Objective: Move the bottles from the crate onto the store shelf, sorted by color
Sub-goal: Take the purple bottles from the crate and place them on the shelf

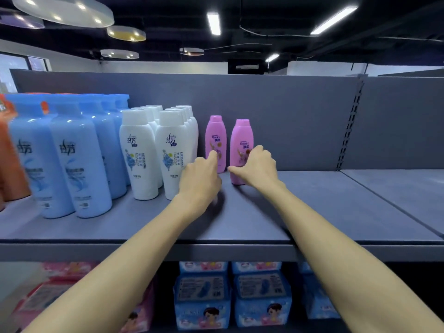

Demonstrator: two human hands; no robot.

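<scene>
Two pink bottles stand upright on the grey shelf (312,200), right of the white ones. My left hand (200,175) is curled, and its index finger touches the front of the left pink bottle (215,138) without wrapping it. My right hand (258,167) covers the lower part of the right pink bottle (241,138), with the thumb on its left side near the base and the fingers over its right side. That bottle's base rests on the shelf. The crate is out of view.
Left of the pink pair stand rows of white bottles (141,155), then blue bottles (79,159), then orange ones (9,164) at the far left edge. The shelf continues bare to the right. Blue (204,296) and pink packages (72,284) fill the shelf below.
</scene>
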